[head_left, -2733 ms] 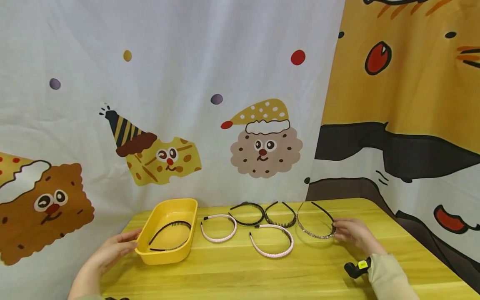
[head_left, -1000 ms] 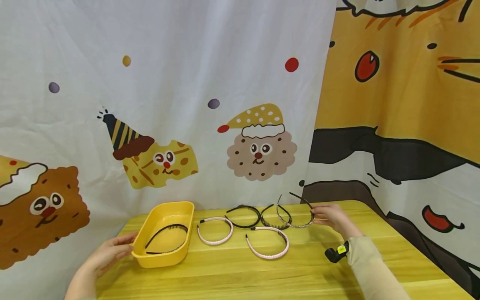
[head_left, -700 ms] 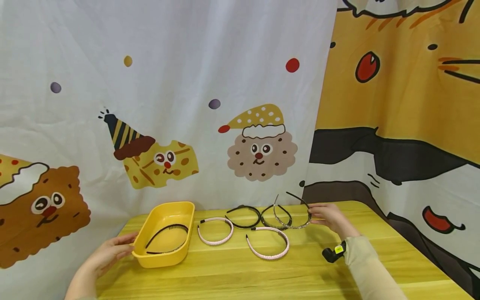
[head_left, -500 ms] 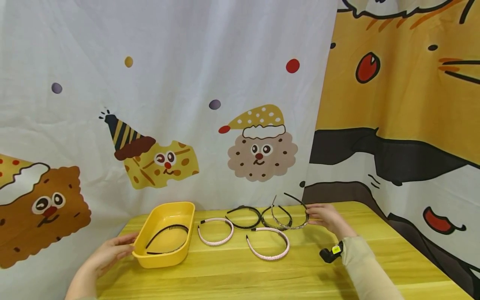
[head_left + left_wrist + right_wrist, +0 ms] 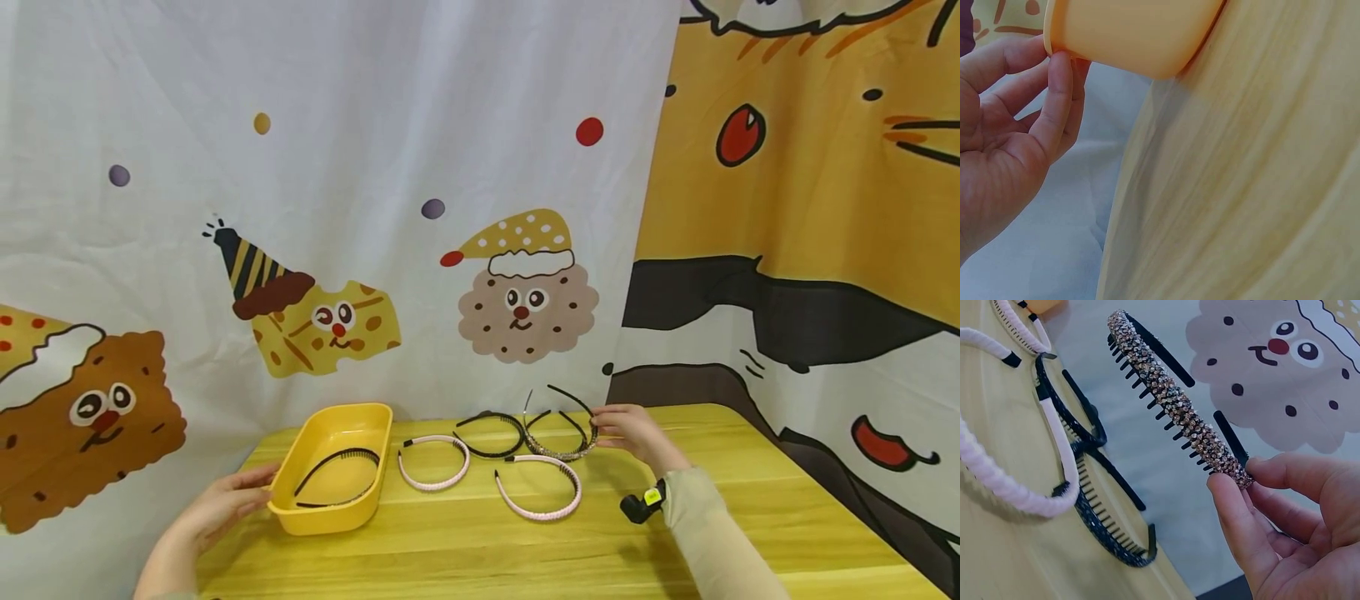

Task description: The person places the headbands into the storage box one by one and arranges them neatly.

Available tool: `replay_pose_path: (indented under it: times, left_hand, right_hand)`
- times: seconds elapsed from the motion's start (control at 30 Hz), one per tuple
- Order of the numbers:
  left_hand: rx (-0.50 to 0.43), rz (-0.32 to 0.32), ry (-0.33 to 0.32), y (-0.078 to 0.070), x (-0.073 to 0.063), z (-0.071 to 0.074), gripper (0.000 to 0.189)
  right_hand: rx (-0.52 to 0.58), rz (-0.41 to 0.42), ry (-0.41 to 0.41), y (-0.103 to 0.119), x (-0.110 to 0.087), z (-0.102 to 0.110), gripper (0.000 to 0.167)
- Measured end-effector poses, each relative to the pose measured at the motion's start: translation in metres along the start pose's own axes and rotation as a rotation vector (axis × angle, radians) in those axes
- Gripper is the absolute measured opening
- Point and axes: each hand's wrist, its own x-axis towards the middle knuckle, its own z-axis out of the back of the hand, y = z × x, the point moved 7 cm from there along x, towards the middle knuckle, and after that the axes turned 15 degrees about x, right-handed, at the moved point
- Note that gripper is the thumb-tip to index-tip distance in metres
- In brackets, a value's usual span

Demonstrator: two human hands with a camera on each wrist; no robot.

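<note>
Glittery headband (image 5: 1179, 409) is held up off the worktop (image 5: 450, 550), right of centre toward the back edge, comb teeth showing along it. I've got the right hand (image 5: 637, 433) clamped on it, thumb and fingers pinching one side of the band. On my head view it overlaps a toothed black headband (image 5: 1099, 532); right wrist view shows the two apart. Next to that, leftward by the back edge, a second black headband (image 5: 495, 454); can't tell if those two touch. Pink headband (image 5: 551, 515) lies nearer the front edge, another pink one (image 5: 433, 486) just right of the yellow tray (image 5: 322, 521). Tray sits by the worktop's left edge, dark headband (image 5: 351, 452) inside. I have the left hand (image 5: 221, 508) pinching the tray's rim at its front-left corner. Printed curtain (image 5: 360, 167) hangs behind the back edge.
</note>
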Motion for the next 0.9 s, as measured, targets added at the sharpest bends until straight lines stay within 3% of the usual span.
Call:
replay_pose_path:
  times: [0.47,0.9]
  left_hand:
    - [0.004,-0.003,0.006,0.000,0.000,0.000,0.068]
    - [0.000,0.046,-0.003,0.003,0.001,0.001,0.068]
  right_hand:
    - [0.014,-0.009,0.018,-0.007,0.006,-0.019,0.042]
    - [0.007,-0.026,0.027,-0.006,0.010,-0.032,0.042]
